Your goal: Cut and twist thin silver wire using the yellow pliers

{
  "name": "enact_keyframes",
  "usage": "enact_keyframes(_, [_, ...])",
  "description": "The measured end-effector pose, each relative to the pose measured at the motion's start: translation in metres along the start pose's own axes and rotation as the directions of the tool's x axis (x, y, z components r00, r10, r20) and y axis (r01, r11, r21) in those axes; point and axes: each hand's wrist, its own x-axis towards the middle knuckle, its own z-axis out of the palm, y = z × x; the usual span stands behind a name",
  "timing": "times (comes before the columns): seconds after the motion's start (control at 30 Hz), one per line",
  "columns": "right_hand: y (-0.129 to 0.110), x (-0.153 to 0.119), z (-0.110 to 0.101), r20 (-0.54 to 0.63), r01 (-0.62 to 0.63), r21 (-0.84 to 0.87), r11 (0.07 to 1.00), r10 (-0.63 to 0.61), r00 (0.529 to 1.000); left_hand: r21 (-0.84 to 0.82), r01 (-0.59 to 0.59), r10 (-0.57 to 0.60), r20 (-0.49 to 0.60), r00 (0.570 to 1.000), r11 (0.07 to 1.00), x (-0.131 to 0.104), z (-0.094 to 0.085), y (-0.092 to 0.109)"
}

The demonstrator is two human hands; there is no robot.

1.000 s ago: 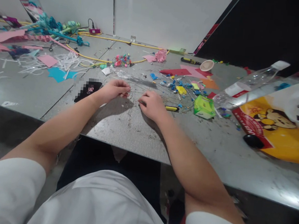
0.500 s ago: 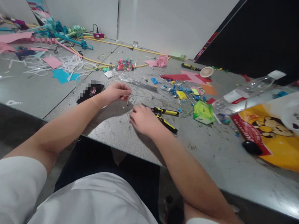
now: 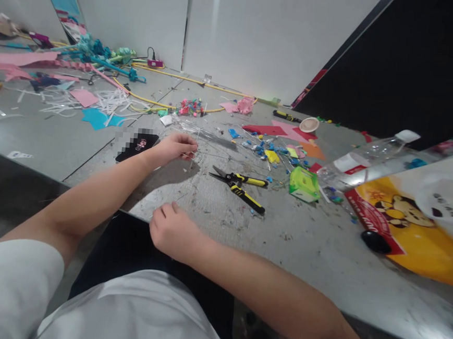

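My left hand is raised over the middle of the table, finger and thumb pinched on a thin wire; a small loop shows beside the fingertips. My right hand is closed at the table's front edge, its fingers curled. A faint thin line runs up from it, but what it grips is too fine to make out. Pliers with black and yellow handles lie with jaws spread on the table, to the right of both hands. Behind my left hand lies a bundle of thin straight wires.
A dark phone-like object lies by my left forearm. Blue and yellow clay bits, a green packet, a clear bottle and a yellow bag are on the right. Paper strips and a yellow cable lie farther back.
My right hand has moved from beside the pliers toward me and left, to the table's front edge, uncovering the pliers' jaws. My left hand stays nearly in place with the wire.
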Motion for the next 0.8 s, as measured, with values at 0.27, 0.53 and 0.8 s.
enact_keyframes(0.27, [0.001,0.005,0.009,-0.280,0.142,0.088,0.986,-0.112,0.953,0.072,-0.013,0.013,0.003,1.000,0.997,0.000,-0.004,-0.001])
enact_keyframes(0.53, [0.116,-0.007,0.018,-0.132,0.015,0.989,0.145,0.853,0.504,0.156,-0.154,0.084,0.382,0.920,0.976,-0.003,-0.011,-0.002])
enact_keyframes(0.8, [0.152,-0.009,0.023,0.209,-0.073,0.978,-0.197,0.936,0.283,0.211,-0.162,0.079,0.356,0.931,0.964,-0.020,0.000,0.000])
